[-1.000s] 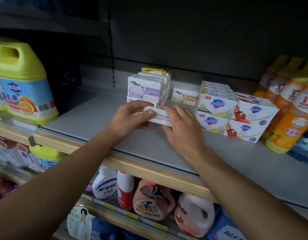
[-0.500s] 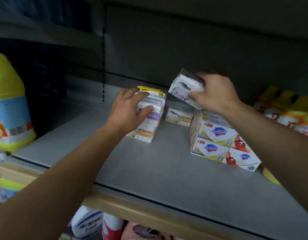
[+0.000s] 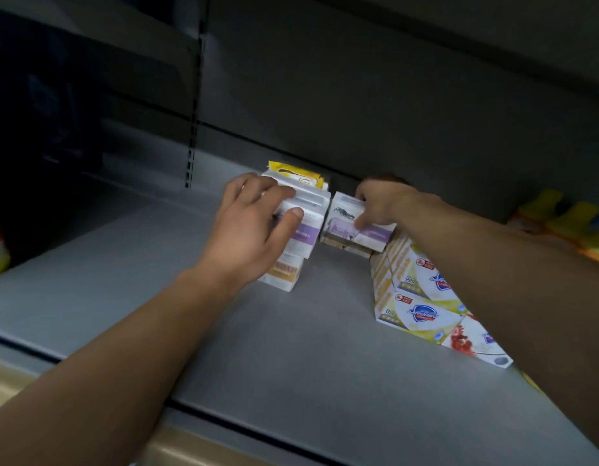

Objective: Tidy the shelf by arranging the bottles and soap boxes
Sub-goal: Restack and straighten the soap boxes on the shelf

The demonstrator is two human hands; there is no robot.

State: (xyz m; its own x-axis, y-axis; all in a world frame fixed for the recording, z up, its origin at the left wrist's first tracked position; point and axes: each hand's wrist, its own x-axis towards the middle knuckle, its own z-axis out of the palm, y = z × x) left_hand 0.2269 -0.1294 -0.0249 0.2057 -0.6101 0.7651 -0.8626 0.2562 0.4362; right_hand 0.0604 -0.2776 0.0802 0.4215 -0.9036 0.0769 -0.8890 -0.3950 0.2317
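The grey back wall (image 3: 358, 95) behind everything is dark and plain. A metal strip (image 3: 194, 105) with little slots runs up and down the wall, left of the middle. A dark seam (image 3: 274, 149) crosses the wall low down. The far left corner (image 3: 39, 122) is deep in shadow, and what is in there cannot be made out.

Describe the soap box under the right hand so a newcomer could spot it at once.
On the grey shelf, look between the tall stack of white soap boxes under the left hand and the Safeguard boxes to the right. The right hand holds a white purple-banded box there, on top of a lower box. Unlike the shield-logo packs, it shows a purple animal picture.
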